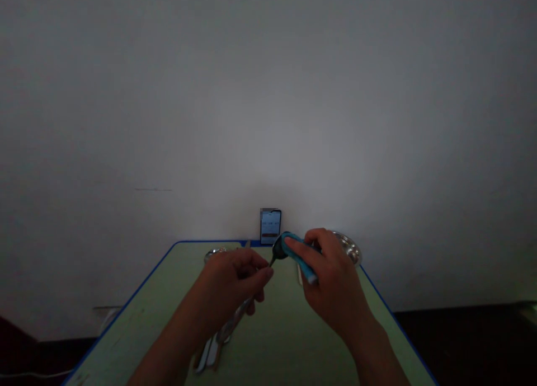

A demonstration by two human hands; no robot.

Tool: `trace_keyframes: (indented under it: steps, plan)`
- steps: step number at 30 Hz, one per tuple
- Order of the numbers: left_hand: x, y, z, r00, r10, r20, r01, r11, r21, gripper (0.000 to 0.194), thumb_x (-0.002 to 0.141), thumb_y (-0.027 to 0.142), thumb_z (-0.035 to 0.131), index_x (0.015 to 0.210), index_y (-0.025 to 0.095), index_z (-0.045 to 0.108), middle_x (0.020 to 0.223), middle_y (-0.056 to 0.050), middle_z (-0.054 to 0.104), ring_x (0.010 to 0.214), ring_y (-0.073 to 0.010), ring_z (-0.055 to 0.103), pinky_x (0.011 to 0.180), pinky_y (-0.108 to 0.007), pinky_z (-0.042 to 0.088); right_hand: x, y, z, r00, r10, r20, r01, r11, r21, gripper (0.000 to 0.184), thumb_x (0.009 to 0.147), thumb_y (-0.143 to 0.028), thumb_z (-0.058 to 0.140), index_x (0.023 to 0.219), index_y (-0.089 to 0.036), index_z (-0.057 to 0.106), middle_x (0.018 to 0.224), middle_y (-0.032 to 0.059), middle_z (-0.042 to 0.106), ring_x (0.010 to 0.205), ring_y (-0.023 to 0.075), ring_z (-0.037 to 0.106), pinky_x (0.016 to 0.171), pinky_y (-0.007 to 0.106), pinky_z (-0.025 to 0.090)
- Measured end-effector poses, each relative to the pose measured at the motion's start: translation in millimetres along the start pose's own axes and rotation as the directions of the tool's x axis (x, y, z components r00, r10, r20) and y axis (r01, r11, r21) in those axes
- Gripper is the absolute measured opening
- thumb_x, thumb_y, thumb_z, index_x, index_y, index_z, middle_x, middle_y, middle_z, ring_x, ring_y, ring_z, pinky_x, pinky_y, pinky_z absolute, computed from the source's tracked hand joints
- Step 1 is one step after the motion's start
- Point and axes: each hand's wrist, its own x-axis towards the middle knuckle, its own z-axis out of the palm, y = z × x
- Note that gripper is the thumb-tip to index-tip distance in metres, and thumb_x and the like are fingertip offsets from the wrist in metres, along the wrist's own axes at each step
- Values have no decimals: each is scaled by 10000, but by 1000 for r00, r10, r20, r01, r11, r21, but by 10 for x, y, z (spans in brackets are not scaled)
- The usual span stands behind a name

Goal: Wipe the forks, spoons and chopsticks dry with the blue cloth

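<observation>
My left hand (235,279) pinches the handle of a metal spoon (279,249) above a pale green table (138,330) with a blue edge. My right hand (331,279) is shut on a blue cloth (296,252), which wraps part of the spoon's dark, shiny bowl. Below my left wrist, several metal utensils (210,349) lie together on the tabletop, partly hidden by my forearm.
A round metal dish (350,247) sits at the far right corner, and another (215,253) at the far left, partly behind my left hand. A phone (271,227) stands upright at the far edge against a pale wall.
</observation>
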Motion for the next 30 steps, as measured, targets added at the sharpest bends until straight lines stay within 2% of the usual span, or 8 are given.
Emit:
trace_keyframes:
  steps: [5,9,13,24,30]
  plan:
    - [5,-15,-11,1000,4,-27,-5,999,-35,210,728,380,596,733,171,615,494,31,603,389,-109,530,406,-199,392,-9,0,19,998,11,-67,-11,1000,-3,534,679,5,473,1161,-203,573,945,81,491,832,202,452,704,367,423]
    - [44,-19,-29,996,-36,-77,28,994,-103,228,708,389,617,734,162,622,502,26,604,394,-108,523,413,-207,386,-21,3,59,990,16,-138,-8,998,58,508,708,-16,497,1174,-206,563,942,70,484,848,193,467,713,351,426]
    - [101,-47,-33,997,-37,-71,23,983,-181,245,693,398,636,734,158,609,526,16,619,420,-115,542,442,-221,420,-30,-2,87,983,18,-182,3,993,118,506,710,-12,499,1174,-203,561,947,65,478,853,184,469,714,335,425]
    - [136,-51,-29,998,-14,-65,-3,967,-255,266,710,404,634,783,150,598,573,-1,646,447,-118,564,468,-225,424,-39,-9,83,978,-19,-207,53,986,159,520,705,-12,516,1185,-209,555,954,61,475,856,181,455,716,338,418]
    - [125,-22,0,998,1,-58,-17,962,-271,221,728,367,629,785,155,602,571,4,653,453,-110,568,478,-217,435,-35,-7,88,986,-37,-162,66,982,175,514,717,-32,514,1193,-225,549,968,65,468,864,188,453,719,356,418]
